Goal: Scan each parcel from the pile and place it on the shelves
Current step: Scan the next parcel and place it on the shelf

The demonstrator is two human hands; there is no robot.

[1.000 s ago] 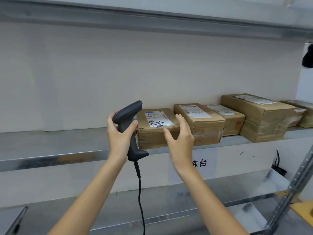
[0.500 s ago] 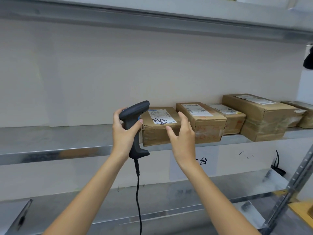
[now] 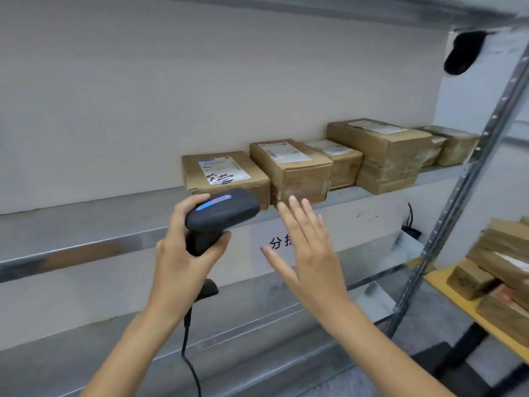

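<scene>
— Where is the brown cardboard parcel with the white label (image 3: 226, 176)?

— It lies on the metal shelf (image 3: 86, 224), at the left end of a row of brown cardboard boxes (image 3: 380, 156), touching the next box.

— And the hands?

— The left hand (image 3: 183, 253) grips the handle of the black corded barcode scanner (image 3: 220, 219), just in front of that parcel. The right hand (image 3: 306, 253) is wide, fingers straight and spread, holding nothing, apart from the parcel. More brown parcels in a pile (image 3: 498, 270) lie on a yellow desk (image 3: 438, 279), well right of the parcel.
</scene>
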